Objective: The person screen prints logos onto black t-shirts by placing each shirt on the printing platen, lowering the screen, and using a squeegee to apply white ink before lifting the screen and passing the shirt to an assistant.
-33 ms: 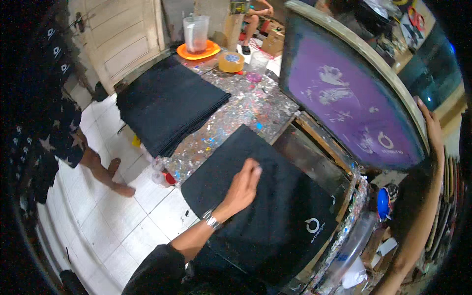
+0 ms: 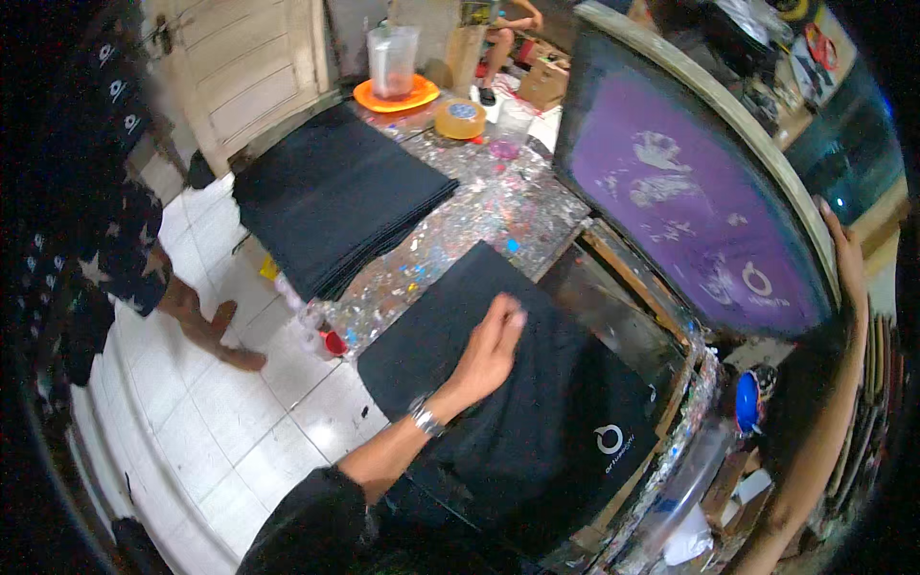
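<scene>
Black cloth [image 2: 546, 412] lies spread beneath my left hand [image 2: 482, 353], lightly creased around it, with a white ring emblem [image 2: 609, 439] and small lettering to the right of that hand and nearer me. Over the cloth, my left hand is half curled, its fingers bent and bunched; I can't tell whether the fingertips pinch the fabric or only rest on it. A silver band [image 2: 426, 419] circles that wrist.

Well off to the right, my right hand [image 2: 847, 257] is closed over the outer edge of a raised purple screen [image 2: 690, 168], holding it tilted up by its pale frame [image 2: 743, 99]. To the left of my right forearm, nearer me than that hand, sits a round blue container [image 2: 747, 402].

Beyond my left hand and to its left, a stack of black cloths [image 2: 340, 187] lies on the paint-spattered table [image 2: 470, 192]. Farther beyond stand a clear jug [image 2: 394, 59] on an orange plate [image 2: 422, 100], a roll of yellow tape [image 2: 460, 121] and a clear cup [image 2: 511, 129].
</scene>
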Available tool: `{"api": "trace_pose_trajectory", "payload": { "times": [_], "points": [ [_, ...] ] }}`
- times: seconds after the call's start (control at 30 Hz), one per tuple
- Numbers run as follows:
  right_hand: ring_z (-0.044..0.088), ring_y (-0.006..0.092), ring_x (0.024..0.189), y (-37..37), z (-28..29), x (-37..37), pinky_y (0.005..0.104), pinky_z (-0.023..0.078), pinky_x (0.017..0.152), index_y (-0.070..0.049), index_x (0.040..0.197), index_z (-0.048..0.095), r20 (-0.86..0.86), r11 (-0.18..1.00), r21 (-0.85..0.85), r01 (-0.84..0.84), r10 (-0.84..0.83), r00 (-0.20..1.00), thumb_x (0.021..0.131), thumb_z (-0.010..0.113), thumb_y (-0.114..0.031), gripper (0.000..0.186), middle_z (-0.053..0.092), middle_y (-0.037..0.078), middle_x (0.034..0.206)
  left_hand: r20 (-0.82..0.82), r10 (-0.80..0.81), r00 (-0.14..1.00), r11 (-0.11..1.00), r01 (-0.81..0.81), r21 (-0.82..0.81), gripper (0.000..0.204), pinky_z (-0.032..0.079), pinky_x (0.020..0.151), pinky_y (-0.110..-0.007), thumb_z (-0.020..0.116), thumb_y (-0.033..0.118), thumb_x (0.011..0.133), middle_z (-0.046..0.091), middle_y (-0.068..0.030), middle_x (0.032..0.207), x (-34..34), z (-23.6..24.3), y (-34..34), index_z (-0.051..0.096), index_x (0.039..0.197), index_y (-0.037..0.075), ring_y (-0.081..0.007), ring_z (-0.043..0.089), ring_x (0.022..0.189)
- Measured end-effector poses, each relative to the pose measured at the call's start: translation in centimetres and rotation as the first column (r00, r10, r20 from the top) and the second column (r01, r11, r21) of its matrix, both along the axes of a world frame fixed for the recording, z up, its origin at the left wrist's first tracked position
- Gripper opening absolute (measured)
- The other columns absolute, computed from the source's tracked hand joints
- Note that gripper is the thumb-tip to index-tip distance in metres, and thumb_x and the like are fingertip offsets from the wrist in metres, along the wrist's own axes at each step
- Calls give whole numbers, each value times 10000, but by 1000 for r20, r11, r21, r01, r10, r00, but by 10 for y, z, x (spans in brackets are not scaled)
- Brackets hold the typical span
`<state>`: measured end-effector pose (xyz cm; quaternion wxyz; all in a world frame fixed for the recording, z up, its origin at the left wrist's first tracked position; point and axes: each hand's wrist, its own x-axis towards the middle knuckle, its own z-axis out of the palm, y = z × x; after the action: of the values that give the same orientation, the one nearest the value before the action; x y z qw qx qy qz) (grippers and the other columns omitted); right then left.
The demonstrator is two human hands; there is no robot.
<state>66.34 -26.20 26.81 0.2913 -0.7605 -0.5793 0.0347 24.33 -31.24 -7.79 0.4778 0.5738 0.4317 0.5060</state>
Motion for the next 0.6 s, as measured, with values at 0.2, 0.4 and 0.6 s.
{"api": "trace_pose_trajectory", "payload": {
  "times": [0.2, 0.4, 0.6],
  "points": [
    [543, 231, 1131, 1, 5, 8, 315, 375, 1015, 9, 1289, 564, 17, 996, 3, -94, 94, 995, 878, 559, -564, 705, 585, 152, 1250, 251, 156, 955, 987, -142, -70, 242, 387, 881, -292, 461, 249, 980, 545, -49, 959, -35, 65, 97, 546, 1040, 30, -151, 485, 928],
    [592, 237, 998, 7, -10, -18, 316, 424, 923, 41, 1215, 602, 13, 1000, 13, 6, -6, 1000, 872, 538, -600, 729, 637, 176, 1085, -272, 236, 933, 970, -212, 115, 308, 479, 774, -349, 464, 226, 944, 650, -114, 898, -272, 77, 238, 622, 971, -37, -196, 595, 826],
    [583, 225, 1045, -10, 3, 26, 296, 384, 978, -64, 1297, 584, 346, 992, 100, -79, 40, 937, 936, 468, -486, 567, 629, 146, 1180, -575, 818, -24, 529, -365, 766, 356, 468, 880, -475, 586, 241, 895, 607, -257, 1097, -316, 119, 216, 554, 1135, -20, -415, 586, 1020]
  ]
}}
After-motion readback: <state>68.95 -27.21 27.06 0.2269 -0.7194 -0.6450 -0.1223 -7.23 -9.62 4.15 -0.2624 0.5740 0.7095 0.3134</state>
